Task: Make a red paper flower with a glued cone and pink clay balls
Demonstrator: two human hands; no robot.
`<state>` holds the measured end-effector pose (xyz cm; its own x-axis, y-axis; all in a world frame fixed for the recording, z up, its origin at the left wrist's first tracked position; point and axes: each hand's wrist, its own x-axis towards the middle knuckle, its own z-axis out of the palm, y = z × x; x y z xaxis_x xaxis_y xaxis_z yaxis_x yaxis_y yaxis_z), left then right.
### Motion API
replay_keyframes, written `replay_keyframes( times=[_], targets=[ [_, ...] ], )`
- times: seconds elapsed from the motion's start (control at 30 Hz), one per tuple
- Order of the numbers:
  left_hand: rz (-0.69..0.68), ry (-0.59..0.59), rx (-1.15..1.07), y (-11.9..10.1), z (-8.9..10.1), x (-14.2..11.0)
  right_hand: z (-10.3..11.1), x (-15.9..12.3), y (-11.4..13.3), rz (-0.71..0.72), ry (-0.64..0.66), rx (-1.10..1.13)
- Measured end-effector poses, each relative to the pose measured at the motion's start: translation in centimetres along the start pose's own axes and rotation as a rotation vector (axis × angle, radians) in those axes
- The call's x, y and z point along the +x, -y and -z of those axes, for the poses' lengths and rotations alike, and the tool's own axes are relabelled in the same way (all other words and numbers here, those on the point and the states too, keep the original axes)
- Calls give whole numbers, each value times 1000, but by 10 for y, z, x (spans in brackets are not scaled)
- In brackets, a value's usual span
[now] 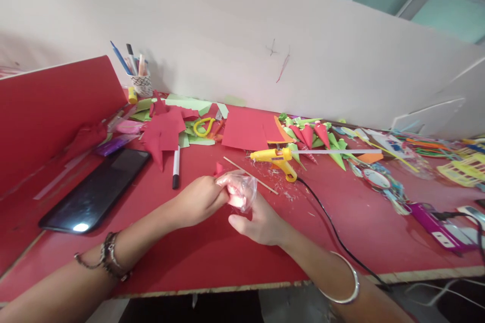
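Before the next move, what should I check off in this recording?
1. Clear plastic bag at the hands: ok, touching both left hand and right hand.
2. Bag's contents identifiable: cannot tell, glare.
3. Glue gun apart from both hands: ok, lying on the red tabletop.
4. Glue gun hot: cannot tell.
5. Surface near glue gun tidy: not ok, pale scraps and a thin stick lie there.
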<state>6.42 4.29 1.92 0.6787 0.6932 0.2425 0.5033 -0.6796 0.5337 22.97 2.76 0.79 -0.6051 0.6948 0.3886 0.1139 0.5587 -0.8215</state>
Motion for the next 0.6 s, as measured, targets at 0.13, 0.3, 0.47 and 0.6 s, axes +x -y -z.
replay_keyframes(
  times=[0.13,0.3,0.47,0.6],
  targets=[
    [-6,10,-84,1,-2,0,1,-1,-1,-19,24,35],
    [16,-11,-240,0,-2,-1,2,-3,-4,-35,-35,38],
    [55,-150,-360,3,1,-2,8,-3,-5,-36,-56,153],
    [132,-251,-308,4,5,-1,10,-3,-4,-30,-107,70]
  ],
)
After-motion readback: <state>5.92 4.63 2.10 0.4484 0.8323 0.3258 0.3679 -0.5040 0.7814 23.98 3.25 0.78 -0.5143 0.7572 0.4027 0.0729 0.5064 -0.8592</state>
